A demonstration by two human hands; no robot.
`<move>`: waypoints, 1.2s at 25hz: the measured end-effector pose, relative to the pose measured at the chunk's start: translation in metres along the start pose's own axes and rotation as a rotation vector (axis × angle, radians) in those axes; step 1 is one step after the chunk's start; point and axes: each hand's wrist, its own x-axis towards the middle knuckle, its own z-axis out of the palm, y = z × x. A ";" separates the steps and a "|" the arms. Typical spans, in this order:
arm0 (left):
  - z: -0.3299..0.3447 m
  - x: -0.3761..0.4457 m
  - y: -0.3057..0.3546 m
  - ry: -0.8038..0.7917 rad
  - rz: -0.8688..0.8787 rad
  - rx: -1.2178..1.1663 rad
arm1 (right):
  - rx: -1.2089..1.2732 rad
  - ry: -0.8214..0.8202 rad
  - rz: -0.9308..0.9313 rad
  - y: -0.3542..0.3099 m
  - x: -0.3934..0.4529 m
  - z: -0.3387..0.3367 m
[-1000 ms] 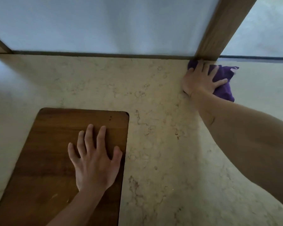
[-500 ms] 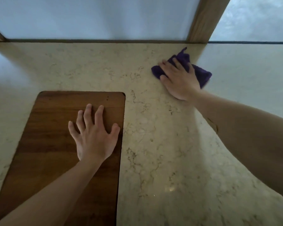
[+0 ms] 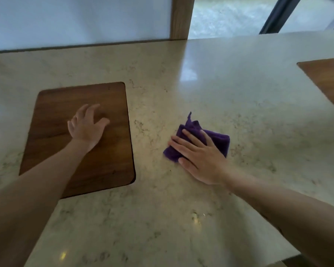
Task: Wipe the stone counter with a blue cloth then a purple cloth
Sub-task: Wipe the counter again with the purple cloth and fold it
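**Purple cloth under a flat right hand on the stone counter**

The purple cloth (image 3: pixel 218 138) lies bunched on the stone counter (image 3: pixel 181 218), just right of the middle, with one corner sticking up at its far edge. The right hand (image 3: pixel 201 158) lies flat on top of it, fingers stretched out and spread, pointing up and to the left; the palm presses the cloth down and nothing is gripped between fingers and thumb. Folds of cloth show past the fingertips and on the right side of the hand.

To the left, apart from the cloth, a dark wooden board (image 3: pixel 52 120) with rounded corners sits set into the pale veined stone. The left hand (image 3: pixel 86 128) rests on it, unclenched, fingers loosely spread and slightly curled, holding nothing.

At the right edge of the counter a second wooden panel (image 3: pixel 328 79) shows in part. Along the far edge stand a frosted pane (image 3: pixel 75 18) and an upright wooden post (image 3: pixel 181 16).
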 end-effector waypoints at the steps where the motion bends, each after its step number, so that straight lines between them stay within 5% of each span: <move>1: -0.001 -0.017 -0.010 0.001 0.011 0.041 | 0.009 -0.005 0.020 -0.010 -0.027 0.008; 6: -0.011 -0.078 -0.039 -0.068 0.051 0.144 | 0.012 0.083 0.205 -0.058 -0.152 0.043; 12: -0.032 -0.074 -0.046 -0.060 0.053 0.134 | 0.071 0.296 0.715 -0.145 -0.206 0.079; 19: -0.052 -0.057 -0.059 -0.051 0.063 0.162 | -0.003 0.337 0.616 -0.219 -0.155 0.088; 30: -0.040 -0.033 -0.101 0.002 0.089 0.398 | 0.036 0.234 0.615 -0.159 0.007 0.050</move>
